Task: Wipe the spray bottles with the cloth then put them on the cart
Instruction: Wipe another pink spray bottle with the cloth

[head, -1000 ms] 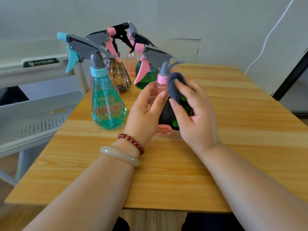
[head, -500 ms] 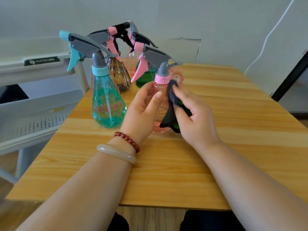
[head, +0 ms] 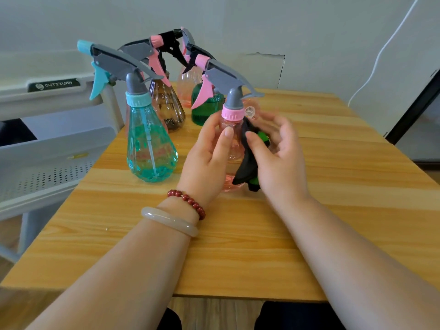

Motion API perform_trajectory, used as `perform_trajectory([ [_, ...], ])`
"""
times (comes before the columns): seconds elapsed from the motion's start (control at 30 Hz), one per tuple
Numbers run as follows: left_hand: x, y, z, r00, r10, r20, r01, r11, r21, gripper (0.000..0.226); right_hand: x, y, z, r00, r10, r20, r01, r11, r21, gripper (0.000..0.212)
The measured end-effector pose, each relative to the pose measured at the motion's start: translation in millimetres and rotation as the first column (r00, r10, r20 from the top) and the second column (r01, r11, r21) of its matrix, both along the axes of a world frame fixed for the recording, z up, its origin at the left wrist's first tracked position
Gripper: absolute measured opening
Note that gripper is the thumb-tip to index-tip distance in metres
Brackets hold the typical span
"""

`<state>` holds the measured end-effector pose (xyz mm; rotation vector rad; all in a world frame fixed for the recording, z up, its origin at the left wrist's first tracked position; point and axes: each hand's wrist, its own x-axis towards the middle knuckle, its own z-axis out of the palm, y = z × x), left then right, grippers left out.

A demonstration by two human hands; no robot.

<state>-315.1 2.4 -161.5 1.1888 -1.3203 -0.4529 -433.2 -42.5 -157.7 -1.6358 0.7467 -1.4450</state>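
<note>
Pink spray bottle (head: 234, 144): stands on the table (head: 238, 246); reference for all entries
Left hand (head: 207, 163): on the bottle's left flank; fingers curled round the body; thumb laid on its near face
Right hand (head: 281, 163): on the bottle's right flank; thumb pins the cloth (head: 247, 163) to the body; other fingers blurred, slightly apart
Cloth: black and green; hangs down the bottle's right side
Teal bottle (head: 151, 144): just left of the reference
Cart (head: 47, 148): well left of the reference

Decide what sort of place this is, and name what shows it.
Probably a plain workroom or spare room at home: a light wooden table by a bare white wall, a grey perforated plastic cart beside it, coloured plastic spray bottles on top.
</note>
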Motion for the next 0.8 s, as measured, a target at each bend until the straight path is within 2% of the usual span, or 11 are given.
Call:
perform_trajectory([
  [0.07, 0.0, 0.7, -0.8, 1.000, -0.006, -0.001, 0.006, 1.000, 0.006, 0.032, -1.1, 3.9, 3.4, 0.995, 0.033, 0.094, -0.030, 0.999, -0.034, 0.035],
  [0.13, -1.5, 1.7, 0.5, 0.999, -0.027, -0.022, 0.028, 1.000, 0.012, 0.029, -1.1, 4.0, 3.7, 0.997, 0.048, 0.065, -0.045, 0.997, -0.057, 0.034],
  [0.2, -1.9, 0.0, -0.5, 0.997, -0.053, -0.057, 0.054, 0.998, 0.014, 0.026, -2.5, 1.6, 3.1, 0.999, 0.041, -0.001, -0.041, 0.999, 0.000, 0.033],
  [0.27, -0.8, -3.0, -1.7, 1.000, -0.011, -0.021, 0.011, 1.000, 0.011, 0.039, -3.9, 0.3, 2.9, 0.999, 0.033, -0.011, -0.032, 0.998, 0.063, 0.031],
  [0.33, 0.0, -4.5, -3.6, 0.999, 0.036, 0.018, -0.036, 0.999, 0.015, 0.051, -2.7, 2.2, 4.9, 0.996, 0.031, 0.078, -0.036, 0.997, 0.069, 0.028],
  [0.4, 0.3, -5.3, -5.0, 0.999, 0.033, 0.015, -0.033, 0.999, 0.008, 0.049, -0.5, 4.8, 7.9, 0.969, 0.048, 0.242, -0.058, 0.998, 0.037, 0.028],
  [0.43, 0.3, -5.0, -5.0, 1.000, 0.025, 0.008, -0.025, 1.000, 0.010, 0.048, 0.0, 4.8, 8.8, 0.959, 0.057, 0.277, -0.065, 0.998, 0.020, 0.028],
  [0.53, 0.3, -5.7, -5.4, 1.000, 0.009, 0.017, -0.009, 1.000, 0.003, 0.041, -3.2, 2.0, 8.1, 0.988, 0.057, 0.147, -0.068, 0.995, 0.067, 0.026],
  [0.63, 0.2, -4.0, -2.8, 1.000, -0.006, 0.024, 0.007, 1.000, -0.009, 0.021, -7.9, -2.3, 4.2, 0.996, 0.052, 0.068, -0.063, 0.984, 0.165, 0.023],
  [0.7, 0.6, -2.2, -1.3, 1.000, -0.014, 0.008, 0.014, 1.000, -0.009, 0.022, -5.7, -2.1, 6.0, 0.988, 0.057, 0.142, -0.080, 0.984, 0.161, 0.020],
  [0.8, 0.1, -2.3, -2.0, 0.999, -0.042, -0.015, 0.042, 0.999, -0.007, 0.031, -2.4, -0.9, 10.5, 0.958, 0.089, 0.272, -0.114, 0.991, 0.076, 0.022],
])
